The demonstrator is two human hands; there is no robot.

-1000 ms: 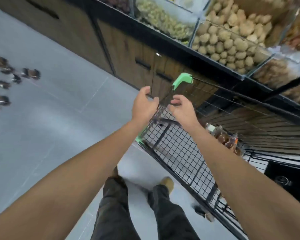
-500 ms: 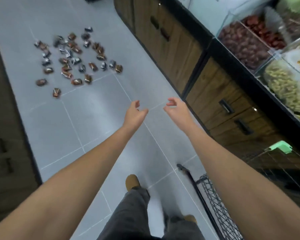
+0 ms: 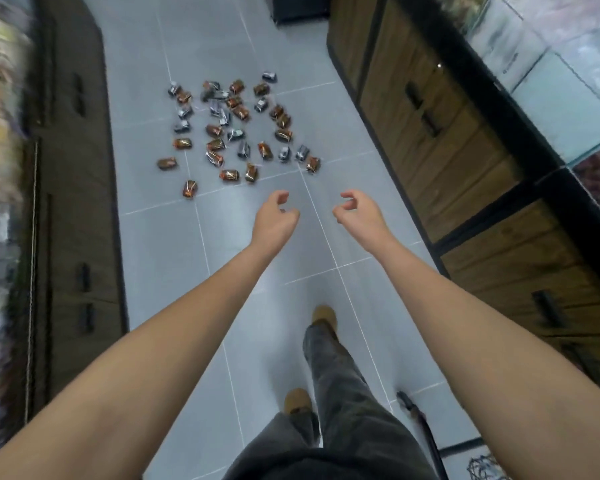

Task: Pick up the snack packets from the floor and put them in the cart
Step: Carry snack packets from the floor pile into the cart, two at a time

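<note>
L hand (image 3: 274, 223) + R hand (image 3: 357, 216): fingers loosely curled, empty; snack packets (image 3: 234, 128) scattered on floor (image 3: 153, 237) ahead.

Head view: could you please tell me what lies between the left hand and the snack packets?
Only bare floor tile, as the head view shows, between left hand and snack packets.

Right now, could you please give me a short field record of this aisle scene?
snack packets: scattered on the grey floor, none held
left grip: empty, fingers loosely curled
right grip: empty, fingers loosely curled
cart: only a corner shows, lower right
wooden cabinets: along the right side
</note>
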